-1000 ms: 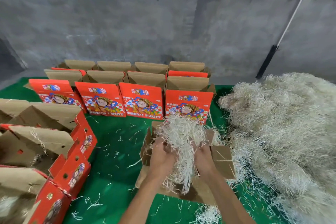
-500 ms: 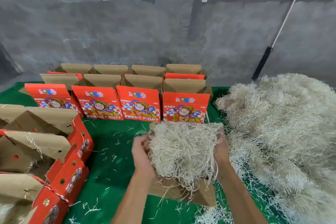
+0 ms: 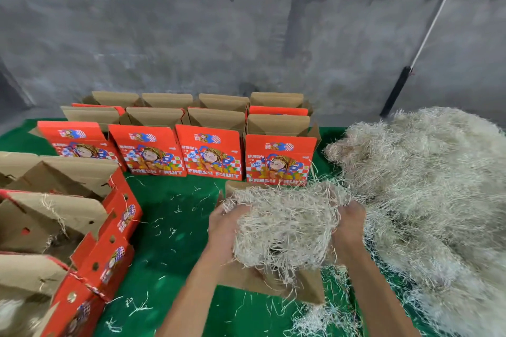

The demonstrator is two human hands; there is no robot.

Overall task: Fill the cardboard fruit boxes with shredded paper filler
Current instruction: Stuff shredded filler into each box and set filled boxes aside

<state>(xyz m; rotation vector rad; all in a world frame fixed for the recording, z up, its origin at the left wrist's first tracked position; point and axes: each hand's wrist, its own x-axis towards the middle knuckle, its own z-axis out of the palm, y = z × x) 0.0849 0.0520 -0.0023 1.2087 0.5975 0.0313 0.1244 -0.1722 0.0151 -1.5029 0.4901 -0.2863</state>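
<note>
Both hands cupped round filler wad [image 3: 284,224], L hand [image 3: 223,230] at its 9 o'clock, R hand [image 3: 349,223] at 3, wad sits directly over open box [image 3: 273,282], long axis L–R, so drop is straight down.

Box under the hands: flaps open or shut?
Open. The box has brown flaps spread outward, and both hands hold a wad of shredded paper over its mouth.

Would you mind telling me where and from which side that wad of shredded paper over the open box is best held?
Hold the wad of shredded paper at its two ends, one hand from each side, as the left hand and right hand do now. It is loose, wide and sagging, with strands trailing below, so a cupped grip from both sides probably keeps it together above the open box.
</note>
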